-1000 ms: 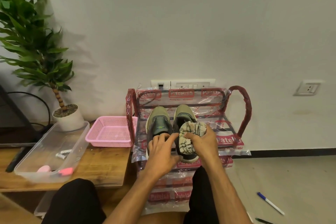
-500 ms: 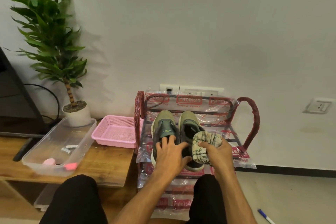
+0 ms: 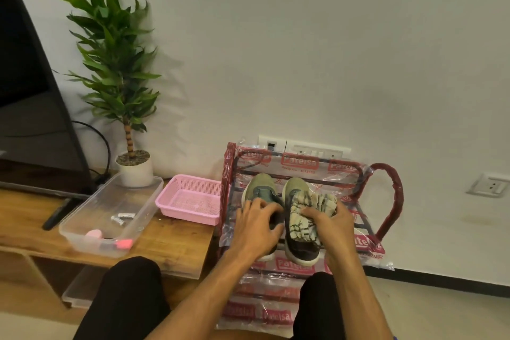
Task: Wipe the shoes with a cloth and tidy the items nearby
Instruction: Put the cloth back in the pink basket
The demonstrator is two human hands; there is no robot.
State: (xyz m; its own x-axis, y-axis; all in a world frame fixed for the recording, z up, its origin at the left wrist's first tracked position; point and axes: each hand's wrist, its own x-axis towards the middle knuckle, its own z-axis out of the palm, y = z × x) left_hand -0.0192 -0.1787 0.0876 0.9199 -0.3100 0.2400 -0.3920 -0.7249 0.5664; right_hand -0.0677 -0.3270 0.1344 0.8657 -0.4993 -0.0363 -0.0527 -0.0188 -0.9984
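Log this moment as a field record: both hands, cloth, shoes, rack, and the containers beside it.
Left hand: holds the left olive-green fabric sneaker, fingers curled over its opening
Right hand: grips the bunched cream-and-black striped cloth, pressing it on the right olive-green fabric sneaker
Sneakers: side by side, toes to the wall, on the top shelf
Rack: red metal shoe rack, wrapped in printed clear plastic
Containers: pink mesh plastic basket beside the rack; clear plastic tub holding two small batteries; both on the wooden bench
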